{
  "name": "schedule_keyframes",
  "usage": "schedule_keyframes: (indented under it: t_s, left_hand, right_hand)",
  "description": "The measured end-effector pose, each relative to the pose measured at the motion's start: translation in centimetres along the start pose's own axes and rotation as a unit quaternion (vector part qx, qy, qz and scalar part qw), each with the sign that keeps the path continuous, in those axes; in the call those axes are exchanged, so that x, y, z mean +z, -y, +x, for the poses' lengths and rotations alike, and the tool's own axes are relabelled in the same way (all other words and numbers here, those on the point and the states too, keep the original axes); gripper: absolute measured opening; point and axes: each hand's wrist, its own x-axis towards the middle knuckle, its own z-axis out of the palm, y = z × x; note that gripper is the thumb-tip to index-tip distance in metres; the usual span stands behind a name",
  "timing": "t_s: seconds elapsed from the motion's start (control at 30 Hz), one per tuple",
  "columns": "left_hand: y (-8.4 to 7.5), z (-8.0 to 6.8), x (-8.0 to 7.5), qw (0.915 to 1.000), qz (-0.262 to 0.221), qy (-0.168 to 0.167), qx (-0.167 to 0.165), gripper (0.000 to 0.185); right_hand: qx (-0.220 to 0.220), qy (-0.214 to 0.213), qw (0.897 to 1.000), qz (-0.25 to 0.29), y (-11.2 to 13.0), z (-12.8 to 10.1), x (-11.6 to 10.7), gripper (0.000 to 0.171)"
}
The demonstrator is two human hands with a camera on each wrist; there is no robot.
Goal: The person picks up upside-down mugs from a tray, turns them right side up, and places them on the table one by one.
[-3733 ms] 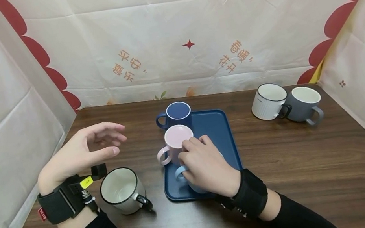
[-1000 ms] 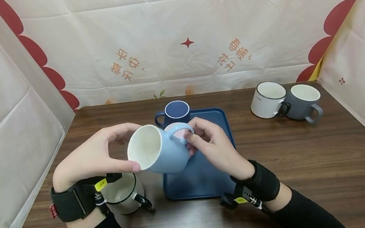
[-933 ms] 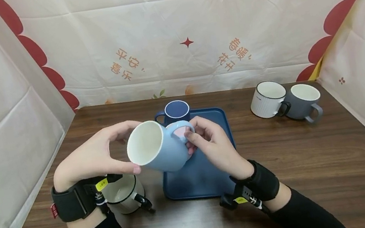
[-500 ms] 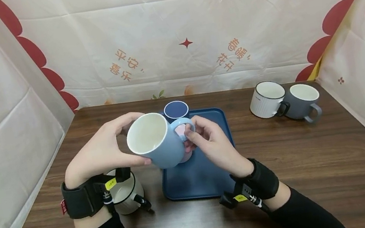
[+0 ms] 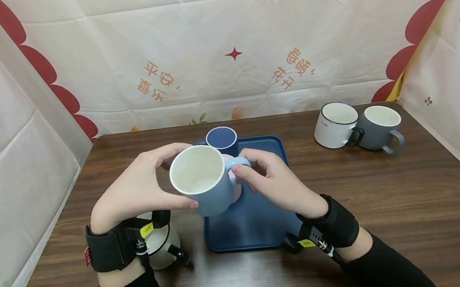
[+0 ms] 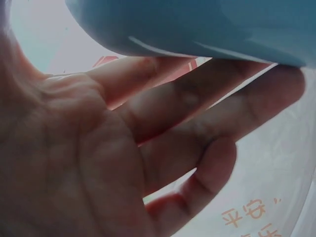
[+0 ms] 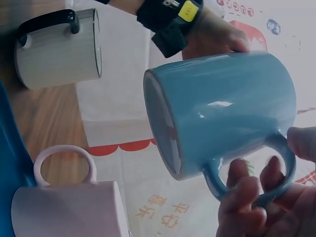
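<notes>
A light blue mug [image 5: 206, 180] with a pale inside is held in the air over the left side of the dark blue tray [image 5: 261, 229], its mouth tilted toward the head camera. My left hand [image 5: 142, 187] grips its body from the left, thumb in front and fingers behind; the left wrist view shows those fingers [image 6: 187, 103] against the wall. At the handle, my right hand [image 5: 274, 179] pinches, with fingers through the loop in the right wrist view [image 7: 261, 197]. Behind it, a pink mug [image 7: 69, 210] is mostly hidden in the head view. A navy mug [image 5: 222, 139] stands at the tray's far end.
A cream mug [image 5: 161, 249] with a black rim and handle stands on the wooden table [image 5: 357, 203], partly behind my left wrist. At the far right, a white ribbed mug [image 5: 336, 126] and a grey mug [image 5: 379, 130] stand side by side. Printed cloth [image 5: 176, 31] encloses the table.
My right hand has lifted the light blue mug off the tray by its handle. My left hand has come rightward and taken hold of its body. Lately the mug has shifted slightly right.
</notes>
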Motion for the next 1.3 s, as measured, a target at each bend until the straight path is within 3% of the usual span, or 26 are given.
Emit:
schedule_keyframes:
  t_s: [0.3,0.6,0.77,0.9,1.17,1.3]
  left_hand:
    - [-0.7,0.1,0.6,0.9995,-0.005,-0.023,0.019,0.079]
    - [-1.4,0.9,1.8,0.9942,-0.012,-0.099,0.039,0.082]
    - [-2.0,1.4,2.8,0.9838,-0.063,-0.160,0.050,0.075]
    - [-2.4,1.8,3.6,0.9745,-0.076,-0.199,0.070,0.068]
    - [-2.8,3.0,5.1,0.9614,-0.074,-0.248,0.092,0.064]
    - [-2.9,3.6,6.0,0.9602,-0.063,-0.254,0.096,0.063]
  right_hand:
    - [-0.006,0.013,0.999,0.038,0.0,0.0,-0.8,0.035]
    - [-0.003,-0.037,0.999,0.040,0.7,-0.3,-1.6,0.037]
    - [-0.007,-0.065,0.996,0.062,1.3,-0.4,-2.1,0.040]
    - [-0.018,-0.083,0.994,0.069,1.6,-0.5,-2.6,0.041]
    - [-0.018,-0.116,0.992,0.039,1.9,-0.6,-4.0,0.044]
    - [-0.008,-0.142,0.989,0.028,1.9,-0.8,-4.6,0.044]
